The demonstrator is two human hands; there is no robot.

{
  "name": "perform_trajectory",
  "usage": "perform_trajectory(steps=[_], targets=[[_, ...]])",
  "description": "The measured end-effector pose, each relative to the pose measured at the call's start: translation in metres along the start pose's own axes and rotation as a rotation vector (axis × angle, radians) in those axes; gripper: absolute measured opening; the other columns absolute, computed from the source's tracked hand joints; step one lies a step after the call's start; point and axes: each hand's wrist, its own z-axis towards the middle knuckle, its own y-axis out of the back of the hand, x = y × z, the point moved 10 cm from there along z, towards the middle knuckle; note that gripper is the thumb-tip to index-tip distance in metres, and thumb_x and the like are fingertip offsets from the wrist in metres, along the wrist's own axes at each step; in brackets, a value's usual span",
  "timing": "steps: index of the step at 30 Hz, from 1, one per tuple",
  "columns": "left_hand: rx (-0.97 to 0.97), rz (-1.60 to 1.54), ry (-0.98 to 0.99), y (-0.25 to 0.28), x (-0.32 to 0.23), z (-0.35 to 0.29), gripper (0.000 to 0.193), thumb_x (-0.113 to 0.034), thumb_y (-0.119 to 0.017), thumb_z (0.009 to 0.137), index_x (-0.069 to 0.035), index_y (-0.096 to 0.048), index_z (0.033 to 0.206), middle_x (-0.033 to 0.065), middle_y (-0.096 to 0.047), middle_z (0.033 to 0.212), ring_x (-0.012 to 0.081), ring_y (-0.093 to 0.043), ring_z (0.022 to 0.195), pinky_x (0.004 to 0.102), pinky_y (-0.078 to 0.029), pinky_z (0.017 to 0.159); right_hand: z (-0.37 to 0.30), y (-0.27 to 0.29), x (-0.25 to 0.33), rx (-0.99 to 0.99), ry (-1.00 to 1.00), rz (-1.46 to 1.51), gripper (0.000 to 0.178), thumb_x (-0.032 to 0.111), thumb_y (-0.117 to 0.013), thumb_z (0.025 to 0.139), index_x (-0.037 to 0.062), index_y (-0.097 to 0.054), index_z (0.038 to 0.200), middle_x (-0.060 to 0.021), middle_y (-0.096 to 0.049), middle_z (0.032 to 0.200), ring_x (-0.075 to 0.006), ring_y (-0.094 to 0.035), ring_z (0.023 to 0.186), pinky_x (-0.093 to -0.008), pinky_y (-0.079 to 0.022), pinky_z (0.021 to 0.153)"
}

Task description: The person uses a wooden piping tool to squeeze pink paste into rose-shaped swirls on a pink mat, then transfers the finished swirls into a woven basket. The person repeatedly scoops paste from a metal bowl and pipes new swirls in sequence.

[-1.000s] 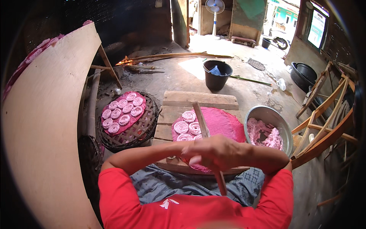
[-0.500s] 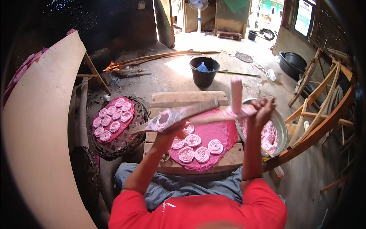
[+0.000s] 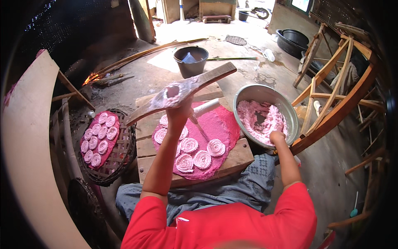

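Dough (image 3: 252, 118) lies, pale pink, in the grey basin (image 3: 289, 114) under our right hand (image 3: 277, 137), which touches it; we cannot tell how far its fingers are curled. Our left hand (image 3: 180, 113) wraps around a holed wooden board (image 3: 211, 79), a white cylinder (image 3: 206, 108) on a stick just to its right. Below that hand, swirled rosettes (image 3: 202, 159) sit on a pink mat (image 3: 226, 121) on the low desk (image 3: 239, 156).

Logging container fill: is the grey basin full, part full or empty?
Part full: pink dough lies inside the grey basin, with a dark gap in its middle and bare wall showing above it.
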Motion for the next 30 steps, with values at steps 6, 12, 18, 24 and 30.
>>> perform_trajectory(steps=[6,12,18,24,30], targets=[[0.087,0.297,0.075,-0.021,0.047,0.022,0.013,-0.006,-0.068,0.083,-0.001,-0.066,0.094,0.0002,-0.063,0.078,0.0107,-0.058,0.070,0.0262,-0.046,0.063,-0.079,0.091,-0.016,-0.373,0.085,0.158,0.031,0.019,-0.049,0.091,0.0048,-0.068,0.111,-0.0226,-0.068,0.103,-0.0351,-0.066,0.099,-0.0442,-0.052,0.083],[-0.011,0.236,-0.202,-0.013,0.037,0.047,0.015,-0.001,-0.066,0.079,-0.001,-0.067,0.093,0.0026,-0.067,0.083,0.0111,-0.062,0.079,0.0273,-0.048,0.074,-0.250,0.121,0.107,-0.057,0.929,0.778,0.023,0.021,-0.070,0.083,0.0053,-0.066,0.099,-0.0161,-0.069,0.092,-0.0293,-0.068,0.085,-0.0374,-0.051,0.075],[0.126,0.039,0.073,-0.038,0.056,0.036,0.012,-0.002,-0.063,0.080,-0.002,-0.064,0.091,-0.0011,-0.060,0.074,0.0067,-0.054,0.069,0.0259,-0.046,0.061,-0.295,0.097,0.165,-0.208,0.996,0.503,0.023,0.023,-0.071,0.079,0.0099,-0.066,0.097,-0.0137,-0.067,0.084,-0.0333,-0.066,0.082,-0.0406,-0.050,0.071],[0.134,0.123,-0.205,-0.049,0.026,0.032,0.012,-0.003,-0.063,0.078,-0.001,-0.061,0.090,-0.0005,-0.060,0.075,0.0068,-0.054,0.069,0.0253,-0.044,0.060,-0.293,0.091,0.180,-0.265,1.061,0.514,0.023,0.025,-0.070,0.080,0.0098,-0.065,0.096,-0.0143,-0.067,0.084,-0.0360,-0.064,0.083,-0.0432,-0.049,0.072],[0.120,-0.021,-0.094,-0.038,0.042,0.033,0.012,0.003,-0.059,0.080,-0.002,-0.060,0.091,-0.0011,-0.052,0.060,0.0040,-0.046,0.046,0.0239,-0.035,0.038,-0.292,0.097,0.141,-0.093,0.979,0.498,0.024,0.026,-0.072,0.080,0.0102,-0.067,0.098,-0.0154,-0.068,0.085,-0.0328,-0.066,0.082,-0.0399,-0.050,0.071]])
